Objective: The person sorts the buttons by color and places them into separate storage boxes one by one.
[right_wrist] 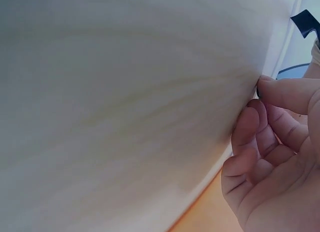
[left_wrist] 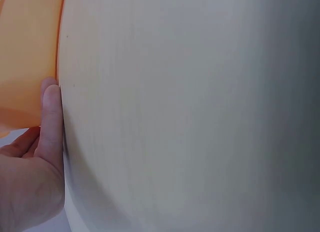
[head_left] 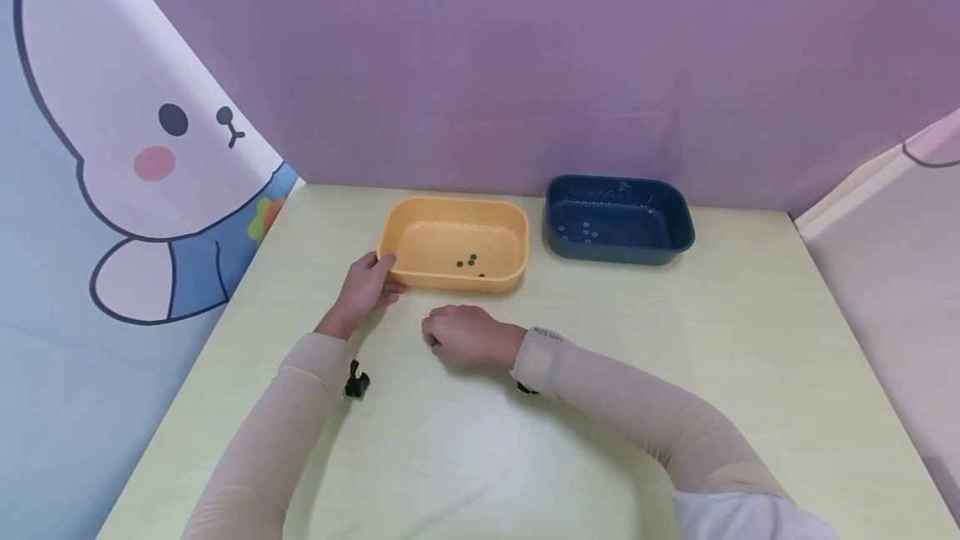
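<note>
An orange tray stands on the pale table with a few small dark green beads on its floor. My left hand rests at the tray's near left corner, its straight fingers flat against the orange wall. My right hand lies curled on the table just in front of the tray. In the right wrist view its thumb and forefinger meet on the tabletop, pinching a tiny dark bead of which only a sliver shows. The orange tray shows at that view's bottom edge.
A dark blue tray stands to the right of the orange one, near the purple back wall. Printed panels close in the table on the left and right. A small black wrist-mount clip hangs by my left forearm.
</note>
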A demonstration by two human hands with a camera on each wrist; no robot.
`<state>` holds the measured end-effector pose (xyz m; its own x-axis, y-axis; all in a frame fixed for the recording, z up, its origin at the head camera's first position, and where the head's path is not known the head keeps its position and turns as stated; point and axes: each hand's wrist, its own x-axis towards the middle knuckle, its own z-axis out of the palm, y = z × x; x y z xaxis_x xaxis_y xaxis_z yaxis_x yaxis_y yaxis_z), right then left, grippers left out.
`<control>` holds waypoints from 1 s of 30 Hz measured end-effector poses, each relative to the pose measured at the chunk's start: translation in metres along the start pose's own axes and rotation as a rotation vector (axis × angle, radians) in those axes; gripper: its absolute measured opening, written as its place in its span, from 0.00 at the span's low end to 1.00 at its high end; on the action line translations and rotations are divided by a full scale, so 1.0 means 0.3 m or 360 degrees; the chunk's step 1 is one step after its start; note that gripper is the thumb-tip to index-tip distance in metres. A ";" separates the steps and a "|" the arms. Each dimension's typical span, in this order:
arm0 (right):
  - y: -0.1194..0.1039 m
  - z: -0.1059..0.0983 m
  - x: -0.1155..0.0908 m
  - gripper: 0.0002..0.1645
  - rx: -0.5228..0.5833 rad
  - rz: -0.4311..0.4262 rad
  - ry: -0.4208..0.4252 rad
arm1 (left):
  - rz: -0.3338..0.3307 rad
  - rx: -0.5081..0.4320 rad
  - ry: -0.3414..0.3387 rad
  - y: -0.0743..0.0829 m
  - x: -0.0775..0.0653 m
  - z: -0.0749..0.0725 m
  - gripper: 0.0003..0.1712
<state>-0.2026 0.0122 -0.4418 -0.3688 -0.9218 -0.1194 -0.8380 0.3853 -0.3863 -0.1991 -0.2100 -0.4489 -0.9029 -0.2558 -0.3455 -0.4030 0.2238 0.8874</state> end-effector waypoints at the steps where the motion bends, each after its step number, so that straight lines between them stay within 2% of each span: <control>1: 0.000 -0.001 -0.001 0.05 0.0006 0.0000 0.0003 | 0.0001 -0.0001 0.0001 0.000 0.001 0.000 0.34; 9: -0.001 -0.002 -0.004 0.09 0.0012 -0.0032 0.0017 | 0.0003 -0.0004 -0.0005 0.000 0.003 0.002 0.34; 19: -0.023 -0.004 -0.006 0.09 0.0095 -0.0177 0.0078 | -0.0015 -0.0002 -0.0005 -0.013 0.009 0.002 0.33; 30: 0.002 -0.060 -0.010 0.07 0.0148 -0.0140 0.0236 | 0.0004 -0.0001 0.0003 -0.008 0.010 0.003 0.33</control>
<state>-0.2092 0.0160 -0.4252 -0.3568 -0.9327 0.0522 -0.8316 0.2916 -0.4727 -0.2009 -0.2105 -0.4524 -0.9035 -0.2571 -0.3429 -0.4009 0.2239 0.8883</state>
